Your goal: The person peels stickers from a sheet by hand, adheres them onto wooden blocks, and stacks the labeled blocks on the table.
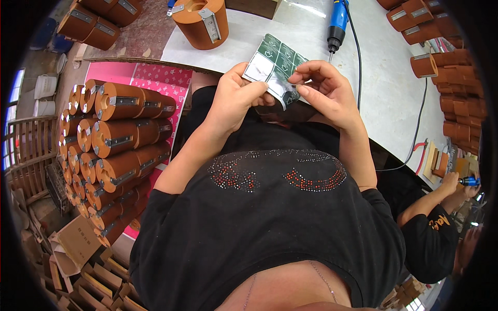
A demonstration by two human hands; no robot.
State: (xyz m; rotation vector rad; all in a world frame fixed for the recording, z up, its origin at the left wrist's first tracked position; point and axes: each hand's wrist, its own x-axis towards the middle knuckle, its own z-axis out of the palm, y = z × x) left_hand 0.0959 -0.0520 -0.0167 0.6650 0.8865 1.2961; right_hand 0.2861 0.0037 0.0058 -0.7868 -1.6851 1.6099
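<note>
My left hand point(244, 92) pinches the lower left edge of a sheet of green stickers point(284, 57), thumb on top. Several green labels with white print cover its upper part, and blank white backing shows lower down. At the sheet's right edge my right hand point(327, 92) has its thumb and forefinger closed together, apparently on a sticker; the fingers partly hide it. Beyond the sheet, a brown wooden cylinder point(202, 26) with a metal hinge plate stands upright on the table. A blue electric screwdriver point(337, 26) is right of the sheet, its bit pointing toward me.
Brown cylinders point(119, 101) are stacked on their sides at my left, above pink patterned sheeting point(155, 75). More cylinders point(456, 72) line the right. A black cable point(359, 62) crosses the white tabletop point(386, 103). Cardboard pieces point(78, 243) lie lower left. A co-worker's arm point(436, 199) holds a blue tool at right.
</note>
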